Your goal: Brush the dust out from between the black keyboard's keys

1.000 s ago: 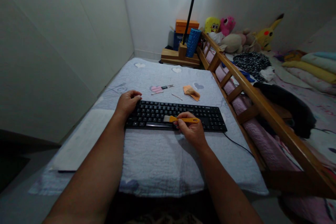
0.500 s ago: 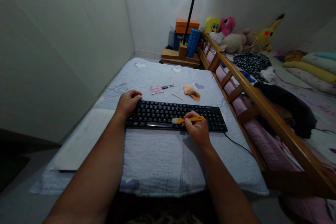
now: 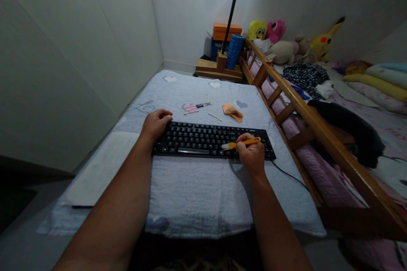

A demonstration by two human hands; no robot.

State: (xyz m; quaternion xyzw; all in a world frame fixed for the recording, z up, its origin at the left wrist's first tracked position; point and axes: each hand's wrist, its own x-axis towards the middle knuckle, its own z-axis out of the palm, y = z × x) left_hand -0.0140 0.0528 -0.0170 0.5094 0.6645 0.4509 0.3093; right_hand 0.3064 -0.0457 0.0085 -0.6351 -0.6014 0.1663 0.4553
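A black keyboard lies flat on a pale blue quilted cloth. My left hand grips the keyboard at its upper left corner, thumb and fingers closed at the edge. Pinched in my right hand is a small brush with a yellow handle and pale bristles. Its bristles point left and rest on the keys right of the space bar. Part of the number pad is hidden behind my right hand.
Beyond the keyboard lie an orange cloth, a cotton swab, another swab and a small dark-handled tool. A cable trails right toward the wooden bed rail. A white sheet lies at left.
My right hand has moved to the right with the brush, from above the space bar's right end to the keys beyond it. My left hand and the keyboard have stayed in place.
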